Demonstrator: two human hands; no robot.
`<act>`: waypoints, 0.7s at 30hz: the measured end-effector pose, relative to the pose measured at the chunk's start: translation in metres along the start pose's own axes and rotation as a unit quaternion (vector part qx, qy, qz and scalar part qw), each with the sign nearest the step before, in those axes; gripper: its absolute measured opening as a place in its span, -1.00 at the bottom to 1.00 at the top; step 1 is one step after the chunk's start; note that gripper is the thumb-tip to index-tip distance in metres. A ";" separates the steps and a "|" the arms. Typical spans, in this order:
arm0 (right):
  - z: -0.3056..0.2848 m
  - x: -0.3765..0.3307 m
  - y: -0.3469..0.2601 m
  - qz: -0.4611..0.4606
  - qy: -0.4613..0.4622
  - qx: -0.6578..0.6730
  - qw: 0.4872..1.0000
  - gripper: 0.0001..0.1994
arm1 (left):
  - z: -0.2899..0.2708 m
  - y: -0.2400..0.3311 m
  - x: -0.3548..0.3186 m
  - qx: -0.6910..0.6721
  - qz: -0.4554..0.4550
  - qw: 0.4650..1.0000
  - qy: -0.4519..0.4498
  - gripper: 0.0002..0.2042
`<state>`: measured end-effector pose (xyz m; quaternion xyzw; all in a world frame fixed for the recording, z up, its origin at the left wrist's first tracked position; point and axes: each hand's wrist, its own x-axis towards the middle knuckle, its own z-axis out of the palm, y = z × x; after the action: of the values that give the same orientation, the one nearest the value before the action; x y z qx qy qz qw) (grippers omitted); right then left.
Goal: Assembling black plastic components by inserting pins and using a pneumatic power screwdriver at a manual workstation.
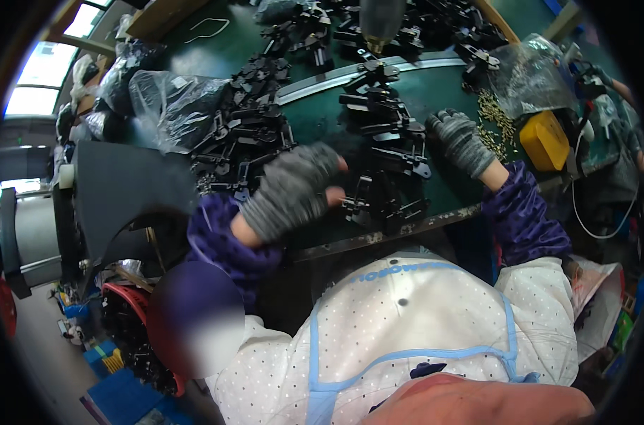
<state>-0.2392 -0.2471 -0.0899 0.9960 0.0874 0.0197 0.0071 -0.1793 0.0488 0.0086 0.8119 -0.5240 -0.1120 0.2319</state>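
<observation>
My left hand [294, 190], in a grey striped glove with bare fingertips, hovers over the near left part of the green table, slightly blurred. Its thumb and forefinger are apart, with nothing visible between them. Just right of it lie black metal hinge-like parts [400, 161], in a loose column running away from me. My right hand [465, 142], gloved alike, rests at the right of that column with fingers curled and pressed together; whatever they hold is hidden. Small brass-coloured pins [498, 120] lie in a pile beside it.
Ahead, a clear cylindrical tool with a brass tip [381, 25] hangs over a metal rail [428, 64]. More black parts [247, 117] are heaped left, beside plastic bags [170, 103]. A yellow container [545, 142] stands right. The table's worn edge [400, 232] is near me.
</observation>
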 end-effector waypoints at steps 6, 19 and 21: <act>-0.004 0.005 -0.004 -0.041 0.033 -0.023 0.998 -0.82 | -0.029 -0.157 0.059 0.159 -0.316 0.930 0.103 -0.78; -0.009 0.016 0.005 0.031 0.076 -0.020 0.996 -0.82 | -0.011 -0.169 0.110 0.109 -0.295 0.945 0.092 -0.78; -0.017 0.017 0.007 0.084 -0.088 -0.009 0.992 -0.75 | 0.003 -0.133 0.109 -0.049 -0.141 0.976 0.158 -0.80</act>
<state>-0.2219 -0.2513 -0.0716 0.9975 0.0020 -0.0671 0.0216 -0.0277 -0.0051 -0.0529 0.8727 -0.3551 -0.0396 0.3328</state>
